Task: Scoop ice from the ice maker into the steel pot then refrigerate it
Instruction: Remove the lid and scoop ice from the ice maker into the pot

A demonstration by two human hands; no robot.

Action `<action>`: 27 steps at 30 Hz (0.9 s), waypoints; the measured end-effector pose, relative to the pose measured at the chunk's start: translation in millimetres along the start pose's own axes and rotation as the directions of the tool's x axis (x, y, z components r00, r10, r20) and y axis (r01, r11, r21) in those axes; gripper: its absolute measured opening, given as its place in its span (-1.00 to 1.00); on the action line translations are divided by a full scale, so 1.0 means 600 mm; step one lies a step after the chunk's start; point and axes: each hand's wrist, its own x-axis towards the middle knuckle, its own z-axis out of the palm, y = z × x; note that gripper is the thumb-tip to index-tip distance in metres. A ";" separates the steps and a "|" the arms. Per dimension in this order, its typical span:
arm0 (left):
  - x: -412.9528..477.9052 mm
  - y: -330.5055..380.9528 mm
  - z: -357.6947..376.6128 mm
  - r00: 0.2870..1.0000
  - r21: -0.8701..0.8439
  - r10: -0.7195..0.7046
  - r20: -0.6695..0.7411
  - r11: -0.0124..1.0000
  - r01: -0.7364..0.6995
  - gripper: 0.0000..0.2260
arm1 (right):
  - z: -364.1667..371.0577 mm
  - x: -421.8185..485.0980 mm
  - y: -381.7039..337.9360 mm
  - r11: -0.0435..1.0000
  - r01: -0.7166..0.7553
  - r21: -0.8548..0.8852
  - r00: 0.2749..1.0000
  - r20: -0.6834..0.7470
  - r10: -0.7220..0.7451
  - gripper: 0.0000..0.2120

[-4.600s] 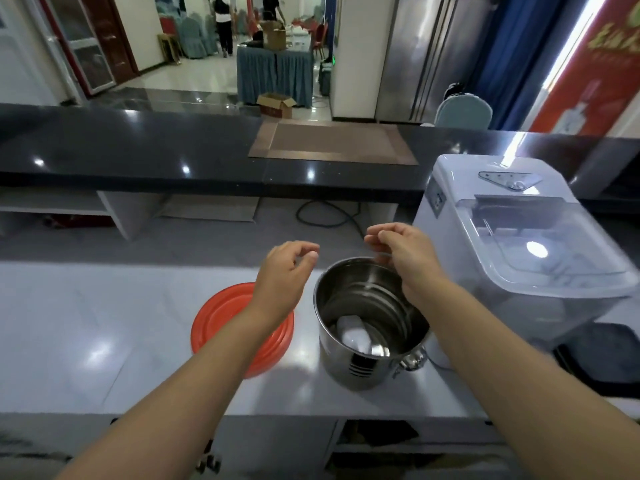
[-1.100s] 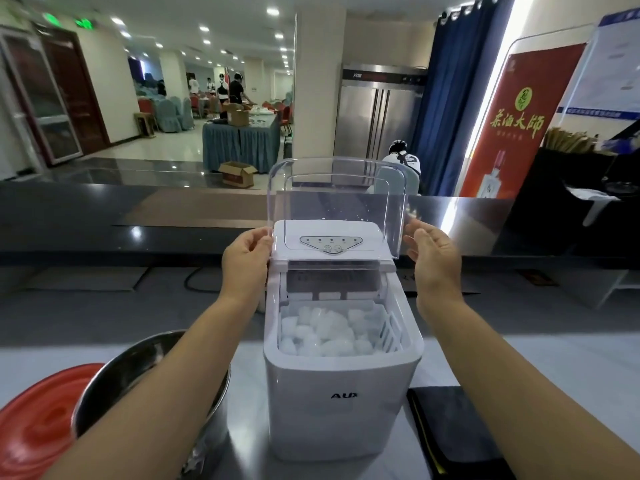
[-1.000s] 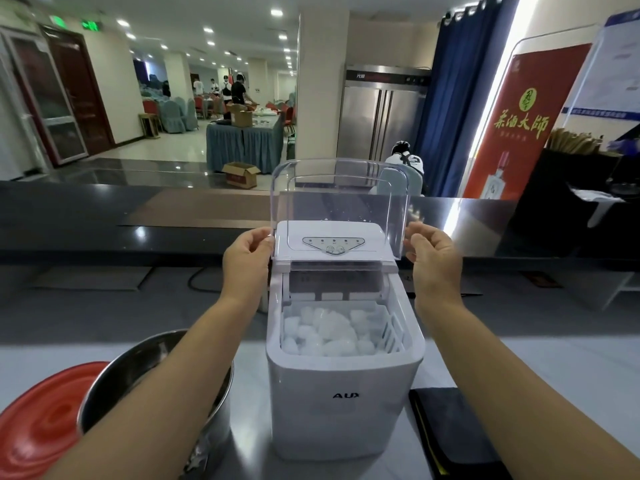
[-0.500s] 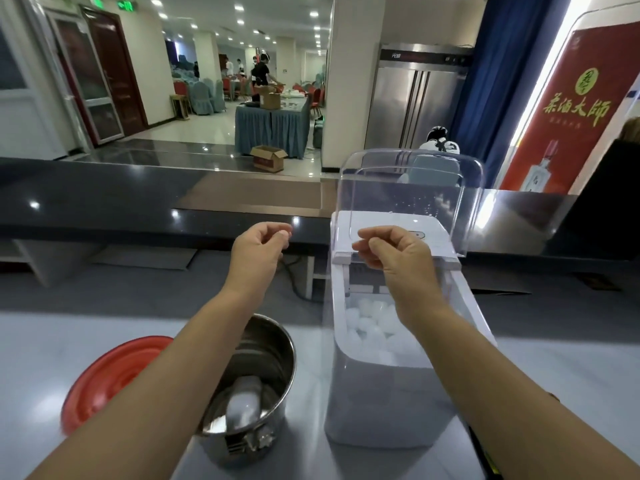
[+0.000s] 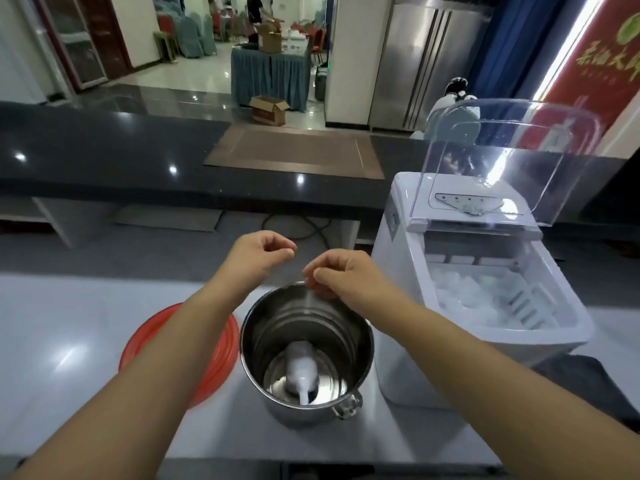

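Note:
The steel pot (image 5: 263, 327) stands on the white counter in front of me, with a white scoop (image 5: 300, 370) lying on its bottom. To its right is the white ice maker (image 5: 398, 306), its clear lid (image 5: 512, 157) raised and ice cubes (image 5: 467, 296) showing in the basket. My left hand (image 5: 258, 256) hovers beyond the pot's far rim with loosely curled fingers and holds nothing. My right hand (image 5: 343, 275) hangs over the far rim, also loosely curled and holding nothing.
A red lid (image 5: 211, 362) lies flat on the counter just left of the pot. A dark cloth (image 5: 588, 382) sits at the right under the ice maker. A black raised counter (image 5: 104, 157) runs behind. A stainless fridge (image 5: 415, 57) stands in the room beyond.
Both hands have left the ice maker's raised lid and moved left to hover above the pot. The view has swung left and down, bringing the pot to the centre.

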 end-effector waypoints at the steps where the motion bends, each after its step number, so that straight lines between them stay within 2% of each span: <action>1: 0.003 -0.013 -0.005 1.000 0.000 -0.006 0.018 1.000 0.006 -0.87 | 0.013 0.008 0.006 0.998 -0.028 -0.054 0.999 0.043 0.030 -0.84; 3: 0.005 -0.033 -0.010 0.998 -0.004 -0.016 0.056 1.000 0.016 -0.85 | 0.033 0.020 0.021 0.962 -0.064 -0.266 0.983 0.149 0.106 -0.87; 6: 0.007 -0.056 -0.007 0.992 -0.033 -0.024 0.125 0.999 0.029 -0.81 | 0.060 0.030 0.044 0.818 -0.051 -0.572 0.901 0.327 0.284 -0.81; 9: 0.006 -0.070 -0.005 0.980 -0.067 -0.053 0.191 0.995 0.067 -0.85 | 0.089 0.032 0.062 0.721 -0.042 -0.692 0.775 0.433 0.460 -0.75; 11: 0.006 -0.077 -0.004 0.974 -0.103 -0.057 0.220 0.991 0.082 -0.87 | 0.105 0.035 0.075 0.632 0.027 -0.774 0.705 0.464 0.537 -0.73; 14: 0.010 -0.088 -0.003 0.966 -0.121 -0.056 0.253 0.989 0.089 -0.88 | 0.132 0.036 0.096 0.541 0.065 -0.839 0.576 0.474 0.666 -0.69; 17: 0.015 -0.100 -0.002 0.956 -0.106 -0.072 0.286 0.989 0.106 -0.89 | 0.156 0.033 0.113 0.491 0.071 -0.868 0.453 0.467 0.759 -0.61; 21: 0.021 -0.110 -0.003 0.948 -0.109 -0.082 0.307 0.987 0.120 -0.93 | 0.172 0.030 0.121 0.449 0.031 -0.893 0.413 0.420 0.808 -0.64; 24: 0.026 -0.112 -0.007 0.939 -0.125 -0.082 0.333 0.984 0.130 -0.93 | 0.166 0.034 0.110 0.458 -0.019 -0.889 0.477 0.394 0.785 -0.66; 27: 0.033 -0.108 -0.008 0.926 -0.092 -0.086 0.367 0.987 0.129 -0.96 | 0.143 0.040 0.101 0.548 -0.159 -0.821 0.500 0.411 0.762 -0.69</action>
